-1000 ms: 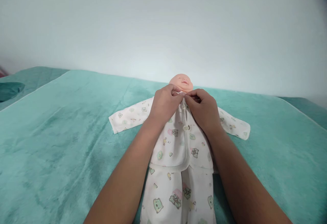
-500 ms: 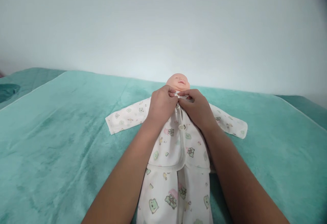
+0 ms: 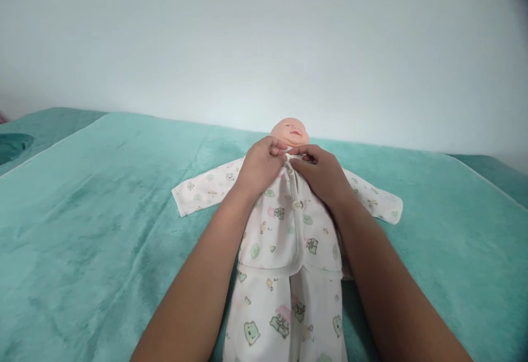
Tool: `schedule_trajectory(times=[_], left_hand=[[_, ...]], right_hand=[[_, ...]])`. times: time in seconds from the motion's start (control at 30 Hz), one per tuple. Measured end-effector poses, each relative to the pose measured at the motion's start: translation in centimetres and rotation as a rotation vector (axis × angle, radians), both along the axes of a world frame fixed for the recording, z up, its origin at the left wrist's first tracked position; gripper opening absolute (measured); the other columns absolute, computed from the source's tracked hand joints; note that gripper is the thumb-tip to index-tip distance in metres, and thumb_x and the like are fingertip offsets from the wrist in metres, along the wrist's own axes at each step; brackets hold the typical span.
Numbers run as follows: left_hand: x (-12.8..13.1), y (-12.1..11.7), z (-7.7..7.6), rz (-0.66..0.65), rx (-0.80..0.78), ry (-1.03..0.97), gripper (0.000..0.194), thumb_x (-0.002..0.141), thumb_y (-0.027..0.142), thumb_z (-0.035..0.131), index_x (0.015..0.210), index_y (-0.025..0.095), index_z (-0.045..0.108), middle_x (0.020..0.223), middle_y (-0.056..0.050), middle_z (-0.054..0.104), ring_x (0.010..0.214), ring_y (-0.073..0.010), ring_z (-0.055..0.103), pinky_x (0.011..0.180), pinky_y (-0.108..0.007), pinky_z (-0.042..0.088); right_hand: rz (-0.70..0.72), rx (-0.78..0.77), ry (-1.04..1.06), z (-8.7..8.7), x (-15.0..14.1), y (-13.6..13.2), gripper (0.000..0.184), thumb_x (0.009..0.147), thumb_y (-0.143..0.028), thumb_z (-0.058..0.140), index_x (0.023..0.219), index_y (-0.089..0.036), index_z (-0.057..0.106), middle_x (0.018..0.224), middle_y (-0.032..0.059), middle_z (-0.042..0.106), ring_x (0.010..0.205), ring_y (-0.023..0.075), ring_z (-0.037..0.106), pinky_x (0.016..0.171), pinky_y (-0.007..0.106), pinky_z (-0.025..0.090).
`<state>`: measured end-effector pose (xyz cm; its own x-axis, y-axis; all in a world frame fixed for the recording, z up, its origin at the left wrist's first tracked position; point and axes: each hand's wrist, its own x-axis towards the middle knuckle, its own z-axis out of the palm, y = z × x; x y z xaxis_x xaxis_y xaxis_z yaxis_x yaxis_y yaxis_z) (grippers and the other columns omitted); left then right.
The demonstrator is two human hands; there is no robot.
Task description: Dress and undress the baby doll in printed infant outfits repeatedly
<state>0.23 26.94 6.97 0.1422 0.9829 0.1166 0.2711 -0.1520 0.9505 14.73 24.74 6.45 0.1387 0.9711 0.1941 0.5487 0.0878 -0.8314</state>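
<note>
A baby doll (image 3: 290, 129) lies on its back, dressed in a white printed jacket (image 3: 268, 235) and matching trousers (image 3: 264, 312). My left hand (image 3: 264, 166) pinches the jacket's collar edge just below the doll's chin. Opposite it, my right hand (image 3: 319, 172) grips the other side of the same collar, thumb and forefinger close together. A pale button shows between the fingertips, partly covered by them. Lower on the front, another button (image 3: 297, 204) sits on the jacket's trimmed edge. The sleeves spread out to both sides.
A green plush blanket (image 3: 103, 230) lies under the doll and reaches both sides of the view. Behind it stands a white wall (image 3: 264, 48). At the far left is a darker green fold or object (image 3: 14, 147).
The view has shifted slightly, so the doll appears a little further right. Both hands stay at the collar, and a button just below the fingertips now shows more plainly.
</note>
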Motion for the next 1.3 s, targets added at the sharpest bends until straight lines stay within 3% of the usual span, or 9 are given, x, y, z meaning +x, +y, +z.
schedule_trajectory(times=[0.13, 0.27, 0.37, 0.67, 0.87, 1.07, 1.2, 1.3], left_hand=[[0.2, -0.2, -0.1, 0.003, 0.008, 0.038, 0.018, 0.082, 0.012, 0.053, 0.096, 0.020, 0.061, 0.087, -0.001, 0.065, 0.072, -0.0126, 0.059, 0.066, -0.025, 0.046], [0.4, -0.1, -0.1, 0.071, 0.095, 0.163, 0.019, 0.081, 0.009, 0.050, 0.091, 0.020, 0.063, 0.097, -0.003, 0.067, 0.085, -0.0160, 0.061, 0.077, -0.029, 0.047], [0.4, 0.0, -0.1, 0.045, 0.136, 0.231, 0.020, 0.080, 0.010, 0.049, 0.086, 0.019, 0.066, 0.098, -0.004, 0.068, 0.088, -0.0177, 0.060, 0.083, -0.032, 0.047], [0.2, -0.1, 0.2, 0.011, 0.199, 0.193, 0.010, 0.079, 0.018, 0.057, 0.080, 0.020, 0.067, 0.099, -0.004, 0.066, 0.092, -0.0175, 0.060, 0.090, -0.032, 0.047], [0.2, -0.2, 0.4, 0.015, 0.120, 0.184, 0.011, 0.082, 0.022, 0.058, 0.072, 0.019, 0.061, 0.086, -0.003, 0.067, 0.082, -0.0166, 0.060, 0.081, -0.031, 0.048], [-0.3, -0.1, 0.2, -0.073, -0.044, -0.021, 0.019, 0.086, 0.029, 0.055, 0.069, 0.020, 0.054, 0.071, 0.000, 0.059, 0.066, -0.0133, 0.053, 0.063, -0.027, 0.044], [0.0, -0.1, 0.3, 0.007, 0.012, 0.057, 0.029, 0.086, 0.030, 0.052, 0.060, 0.020, 0.044, 0.063, 0.001, 0.051, 0.061, -0.0128, 0.047, 0.061, -0.027, 0.041], [0.3, -0.4, 0.3, 0.067, 0.077, 0.061, 0.023, 0.086, 0.030, 0.052, 0.065, 0.020, 0.051, 0.069, 0.001, 0.056, 0.067, -0.0135, 0.051, 0.066, -0.026, 0.043]], right_hand=[[0.045, -0.022, 0.038, -0.3, 0.8, 0.2, 0.032, 0.073, -0.033, 0.062, 0.100, -0.022, 0.074, 0.085, 0.0015, 0.063, 0.071, 0.0158, 0.049, 0.070, 0.033, 0.039], [0.050, -0.028, 0.066, -0.6, 1.1, 0.4, 0.031, 0.073, -0.032, 0.062, 0.099, -0.023, 0.074, 0.084, 0.0004, 0.062, 0.069, 0.0147, 0.048, 0.067, 0.031, 0.038], [0.036, -0.040, 0.086, -0.7, 1.0, 0.4, 0.029, 0.071, -0.031, 0.063, 0.097, -0.023, 0.073, 0.081, -0.0007, 0.061, 0.068, 0.0139, 0.048, 0.065, 0.030, 0.037], [0.009, -0.025, 0.121, -0.7, 0.9, 0.6, 0.027, 0.069, -0.031, 0.064, 0.094, -0.022, 0.069, 0.074, -0.0018, 0.059, 0.062, 0.0131, 0.047, 0.058, 0.028, 0.035], [-0.008, -0.008, 0.103, -0.6, 0.6, 0.5, 0.026, 0.069, -0.033, 0.065, 0.092, -0.021, 0.070, 0.070, -0.0018, 0.058, 0.061, 0.0135, 0.047, 0.057, 0.029, 0.035], [-0.073, 0.003, 0.109, -0.5, 0.2, 0.3, 0.020, 0.071, -0.035, 0.066, 0.085, -0.021, 0.069, 0.069, -0.0018, 0.059, 0.061, 0.0136, 0.047, 0.060, 0.030, 0.036], [-0.100, 0.017, 0.101, -0.5, 0.0, 0.2, 0.016, 0.073, -0.035, 0.064, 0.080, -0.021, 0.067, 0.068, -0.0012, 0.061, 0.062, 0.0151, 0.049, 0.062, 0.031, 0.038], [-0.155, 0.152, 0.046, -0.6, -0.2, -0.2, 0.012, 0.075, -0.032, 0.062, 0.080, -0.021, 0.064, 0.077, 0.0004, 0.063, 0.068, 0.0161, 0.052, 0.068, 0.032, 0.041]])
